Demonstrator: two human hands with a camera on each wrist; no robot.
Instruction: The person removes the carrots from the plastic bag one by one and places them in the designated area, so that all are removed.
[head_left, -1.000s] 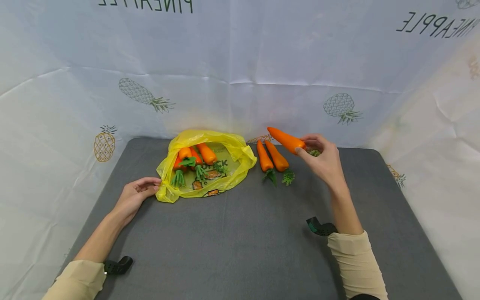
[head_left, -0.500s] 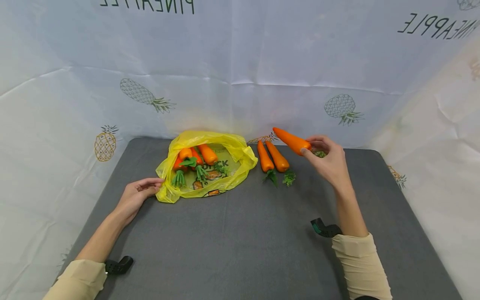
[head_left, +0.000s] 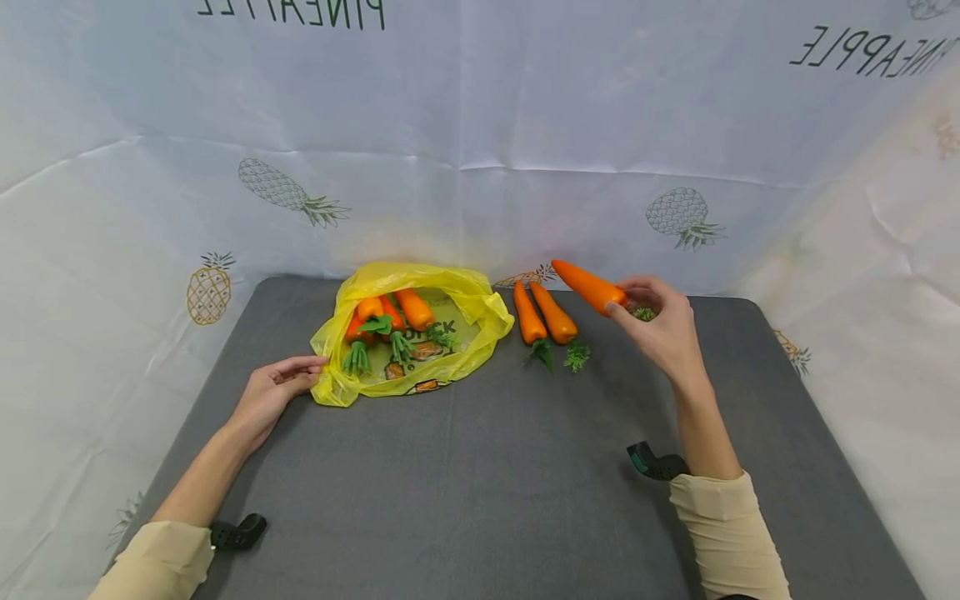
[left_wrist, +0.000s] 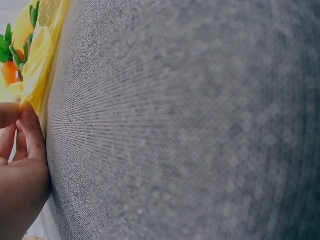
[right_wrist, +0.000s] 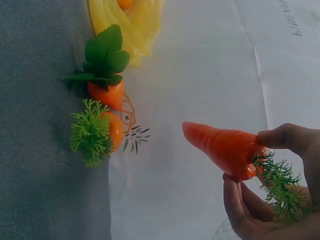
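Observation:
My right hand [head_left: 663, 329] pinches the thick end of an orange carrot [head_left: 588, 286] between thumb and fingers. The carrot is held above the table with its tip pointing up and left; in the right wrist view its green leafy top [right_wrist: 282, 187] hangs by the palm. My left hand [head_left: 276, 396] pinches the left edge of a yellow plastic bag [head_left: 480, 358], which gapes towards me. Several carrots [head_left: 414, 308] with green tops lie inside the bag. Between bag and right hand, two more carrots [head_left: 529, 315] lie side by side on the table, leaves towards me.
A grey cloth covers the table [head_left: 450, 492]. Behind it and at both sides hangs a white sheet [head_left: 555, 108] printed with pineapples. Black wrist-worn devices [head_left: 238, 532] sit by the sleeve cuffs.
My right hand has shifted to the right with the carrot, away from the two carrots on the table, and dropped slightly. The left hand and the bag have hardly moved.

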